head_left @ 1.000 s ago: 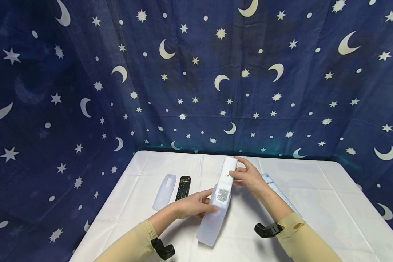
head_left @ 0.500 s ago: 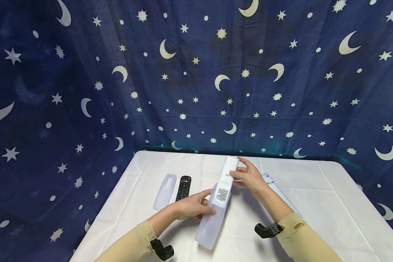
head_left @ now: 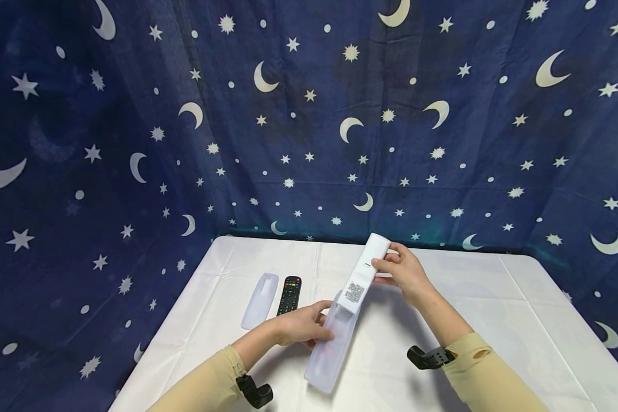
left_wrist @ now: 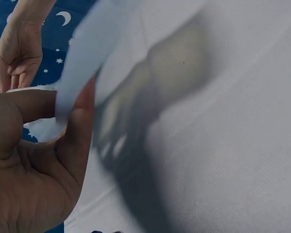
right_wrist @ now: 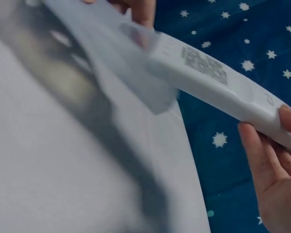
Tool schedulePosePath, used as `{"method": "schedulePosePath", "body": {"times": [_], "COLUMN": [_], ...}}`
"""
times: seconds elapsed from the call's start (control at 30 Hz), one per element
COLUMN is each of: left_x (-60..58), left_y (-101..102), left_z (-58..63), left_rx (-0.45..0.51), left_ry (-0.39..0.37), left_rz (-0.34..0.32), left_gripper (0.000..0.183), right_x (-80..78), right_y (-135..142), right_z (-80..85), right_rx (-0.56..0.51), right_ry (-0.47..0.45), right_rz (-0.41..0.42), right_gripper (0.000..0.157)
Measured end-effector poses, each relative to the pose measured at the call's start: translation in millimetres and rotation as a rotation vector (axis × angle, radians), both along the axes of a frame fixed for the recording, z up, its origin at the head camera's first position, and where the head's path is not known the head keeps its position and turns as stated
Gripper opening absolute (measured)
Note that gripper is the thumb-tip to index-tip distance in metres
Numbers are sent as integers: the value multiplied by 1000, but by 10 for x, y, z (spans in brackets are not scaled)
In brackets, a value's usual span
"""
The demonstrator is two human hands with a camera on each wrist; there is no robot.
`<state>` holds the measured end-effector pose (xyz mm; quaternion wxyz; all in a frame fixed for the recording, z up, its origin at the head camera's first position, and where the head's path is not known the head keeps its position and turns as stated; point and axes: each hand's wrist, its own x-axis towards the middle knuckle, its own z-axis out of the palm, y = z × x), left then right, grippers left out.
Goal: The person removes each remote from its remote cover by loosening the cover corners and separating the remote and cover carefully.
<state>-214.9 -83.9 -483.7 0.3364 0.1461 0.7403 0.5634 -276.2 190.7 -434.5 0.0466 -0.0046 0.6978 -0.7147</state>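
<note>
A white remote control (head_left: 363, 274), back side up with a square printed code on it, slants up and away from me. My right hand (head_left: 404, 274) grips its upper part between thumb and fingers. A translucent remote cover (head_left: 332, 349) is pinched by my left hand (head_left: 306, 323), thumb on top and fingers beneath. The remote's lower end overlaps the cover's upper opening; in the right wrist view most of the remote (right_wrist: 223, 90) shows bare, with its end against the cover (right_wrist: 121, 53). Both things are held above the table.
A black remote control (head_left: 289, 294) with coloured buttons lies on the white-covered table (head_left: 494, 309), left of my hands. Beside it is another translucent cover (head_left: 260, 300). A dark blue curtain (head_left: 309, 114) with moons and stars hangs behind the table.
My right hand has drawn the white remote up and right, partway out of the cover. My left hand has barely moved. The pale blue remote at right is now hidden behind my right forearm.
</note>
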Motion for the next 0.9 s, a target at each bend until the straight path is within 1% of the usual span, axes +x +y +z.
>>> {"method": "schedulePosePath", "body": {"times": [0.1,0.2,0.3,0.4,0.5,0.57,0.67,0.73,0.83,0.9], "left_x": [16,20,3,-36,-93,-141,-229,-304,-424,-496], "left_y": [-5,-19,-36,-57,-79,-93,-115,-131,-153,-161], "left_z": [4,0,2,10,30,44,81,105,135,142], "left_rx": [-25,-27,-10,-3,9,20,37,43,45,38], "left_ry": [8,3,-3,2,4,0,-8,-11,-10,-12], "left_rz": [-2,7,21,40,70,92,125,147,174,185], "left_gripper": [74,77,78,78,79,79,79,79,80,81], "right_x": [-4,-3,-2,4,20,38,77,105,143,160], "right_y": [68,125,164,176,169,154,118,81,24,-5], "right_z": [53,73,62,42,16,2,-32,-57,-111,-157], "right_rx": [-9,-4,39,95,150,214,325,391,445,475], "right_ry": [18,41,65,101,137,162,214,277,394,481], "right_rz": [-68,-115,-139,-146,-130,-111,-72,-46,-27,-27], "right_gripper": [69,68,66,64,62,61,51,42,30,28]}}
